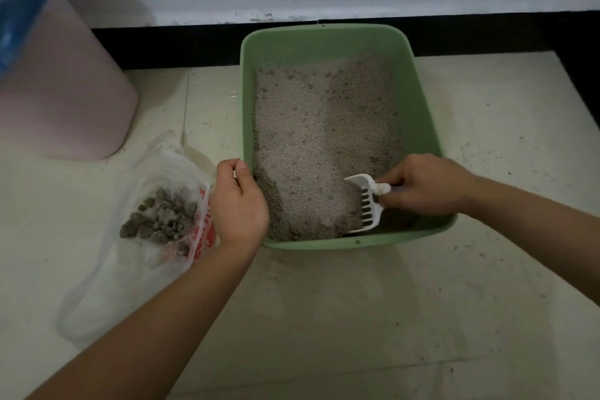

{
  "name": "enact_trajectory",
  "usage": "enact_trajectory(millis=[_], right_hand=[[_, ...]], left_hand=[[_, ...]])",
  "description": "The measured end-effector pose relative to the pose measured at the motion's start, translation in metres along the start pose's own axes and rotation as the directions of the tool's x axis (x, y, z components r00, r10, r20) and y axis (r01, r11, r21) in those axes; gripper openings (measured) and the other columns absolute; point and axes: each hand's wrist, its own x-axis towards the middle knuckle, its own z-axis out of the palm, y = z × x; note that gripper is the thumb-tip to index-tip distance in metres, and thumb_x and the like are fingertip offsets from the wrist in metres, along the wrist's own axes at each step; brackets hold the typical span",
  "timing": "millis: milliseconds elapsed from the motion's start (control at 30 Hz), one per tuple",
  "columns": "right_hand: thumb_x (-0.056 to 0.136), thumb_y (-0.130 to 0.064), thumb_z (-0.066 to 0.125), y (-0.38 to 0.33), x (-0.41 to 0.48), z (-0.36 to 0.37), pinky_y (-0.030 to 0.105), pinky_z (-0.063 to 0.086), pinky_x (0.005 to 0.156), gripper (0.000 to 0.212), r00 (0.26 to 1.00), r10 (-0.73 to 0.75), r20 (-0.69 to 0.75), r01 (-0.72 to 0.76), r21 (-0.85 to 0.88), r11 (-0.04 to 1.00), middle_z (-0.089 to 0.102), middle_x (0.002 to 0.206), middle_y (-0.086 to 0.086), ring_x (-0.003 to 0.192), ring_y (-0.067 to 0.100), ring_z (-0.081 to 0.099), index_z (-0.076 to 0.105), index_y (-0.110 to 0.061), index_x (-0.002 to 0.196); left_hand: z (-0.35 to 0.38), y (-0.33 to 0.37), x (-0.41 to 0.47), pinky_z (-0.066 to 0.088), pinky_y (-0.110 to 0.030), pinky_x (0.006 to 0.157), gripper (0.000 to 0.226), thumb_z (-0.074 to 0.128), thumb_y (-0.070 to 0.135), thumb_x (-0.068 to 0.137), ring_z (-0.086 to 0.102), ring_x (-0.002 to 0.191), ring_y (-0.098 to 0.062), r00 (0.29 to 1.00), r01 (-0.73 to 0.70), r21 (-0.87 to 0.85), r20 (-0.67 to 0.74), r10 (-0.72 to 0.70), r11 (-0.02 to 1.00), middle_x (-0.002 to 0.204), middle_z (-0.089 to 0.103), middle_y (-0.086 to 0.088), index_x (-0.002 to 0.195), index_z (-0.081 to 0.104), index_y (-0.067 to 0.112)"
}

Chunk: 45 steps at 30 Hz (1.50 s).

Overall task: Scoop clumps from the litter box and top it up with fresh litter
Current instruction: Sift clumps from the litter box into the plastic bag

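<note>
One scoop [365,204], one litter box [422,114], one bag [136,237], two hands.

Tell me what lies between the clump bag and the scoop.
Head view: the left hand gripping the green litter box wall, then grey litter, up to the white scoop.

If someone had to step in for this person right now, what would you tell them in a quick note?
Left hand grips the near-left rim of the green litter box. Right hand holds the white scoop, its blade dug into the litter at the near-right corner.
A pile of clumps already lies on the plastic bag on the floor, left of the box.
Left to do: finish sifting, move remaining clumps to the bag, add fresh litter. No litter supply is clearly in view.
</note>
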Motion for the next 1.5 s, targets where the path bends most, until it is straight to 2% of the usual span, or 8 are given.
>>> enact_trajectory(millis=[367,500,600,767,867,1000,1167,1500], right_hand=[[0.083,-0.036,0.074,-0.023,0.015,0.042,0.030,0.035,0.058,0.011,0.998,0.031,0.047,-0.053,0.591,0.805,0.055,0.055,-0.001,0.056,0.012,0.044,0.081,-0.028,0.084],[0.085,-0.034,0.073,-0.030,0.019,0.046,0.028,0.033,0.056,0.011,1.000,-0.025,0.016,0.011,0.596,0.803,0.052,0.052,-0.005,0.052,0.009,0.040,0.081,-0.028,0.090],[0.085,-0.034,0.073,-0.019,0.016,0.048,0.028,0.042,0.064,0.014,0.994,-0.099,-0.050,0.109,0.599,0.794,0.073,0.072,0.001,0.065,0.003,0.052,0.079,-0.038,0.097],[0.084,-0.021,0.076,-0.015,0.012,0.044,0.011,0.046,0.082,0.029,0.987,-0.095,-0.130,0.155,0.611,0.776,0.071,0.106,-0.021,0.087,-0.017,0.059,0.075,-0.025,0.112],[0.084,-0.021,0.078,-0.016,0.010,0.046,0.014,0.047,0.083,0.031,0.985,-0.098,-0.139,0.163,0.608,0.777,0.072,0.104,-0.020,0.090,-0.014,0.061,0.075,-0.025,0.115],[0.085,-0.020,0.077,-0.007,0.000,0.043,0.012,0.048,0.088,0.035,0.959,-0.039,-0.279,0.212,0.622,0.754,0.071,0.107,-0.018,0.097,-0.010,0.063,0.072,-0.024,0.119],[0.089,-0.036,0.071,-0.006,-0.010,0.052,0.014,0.045,0.067,0.032,0.884,-0.015,-0.468,0.250,0.444,0.860,0.068,0.084,-0.008,0.078,0.000,0.063,0.072,-0.026,0.120],[0.086,-0.039,0.072,-0.007,-0.019,0.048,0.022,0.048,0.073,0.029,0.899,0.035,-0.436,0.240,0.557,0.795,0.071,0.089,-0.005,0.082,0.006,0.067,0.071,-0.038,0.116]], left_hand=[[-0.001,0.003,-0.002,0.029,-0.029,0.063,0.020,0.036,0.027,0.104,0.042,0.066,-0.003,0.999,0.042,-0.067,0.006,-0.042,0.997,0.074,0.049,0.008,0.095,0.051,0.016],[-0.002,0.005,-0.001,0.034,-0.029,0.060,0.025,0.036,0.028,0.104,0.042,0.067,-0.008,0.998,0.062,-0.104,-0.006,-0.063,0.993,0.074,0.049,0.005,0.090,0.051,0.013],[-0.002,0.007,-0.004,0.031,-0.031,0.061,0.030,0.033,0.030,0.105,0.040,0.066,-0.007,0.996,0.085,-0.142,-0.011,-0.088,0.986,0.072,0.045,0.005,0.086,0.049,0.011],[-0.005,0.014,-0.007,0.028,-0.018,0.090,0.047,0.025,0.038,0.106,0.044,0.105,-0.005,0.987,0.162,-0.199,0.014,-0.163,0.966,0.110,0.052,0.012,0.128,0.056,0.011],[-0.005,0.016,-0.009,0.025,-0.020,0.099,0.053,0.022,0.042,0.105,0.044,0.125,-0.014,0.984,0.178,-0.211,0.021,-0.177,0.961,0.136,0.052,-0.003,0.136,0.052,0.011],[-0.005,0.018,-0.010,0.023,-0.020,0.094,0.053,0.021,0.041,0.106,0.041,0.112,-0.008,0.982,0.187,-0.221,0.016,-0.188,0.957,0.135,0.053,-0.010,0.132,0.053,0.009],[-0.005,0.019,-0.011,0.024,-0.021,0.091,0.053,0.021,0.041,0.106,0.039,0.108,-0.006,0.982,0.184,-0.234,0.010,-0.187,0.955,0.131,0.054,-0.015,0.128,0.054,0.007],[-0.007,0.018,-0.011,0.021,-0.021,0.095,0.054,0.021,0.043,0.105,0.042,0.132,-0.022,0.981,0.194,-0.214,0.018,-0.195,0.957,0.144,0.048,-0.011,0.139,0.048,0.011]])
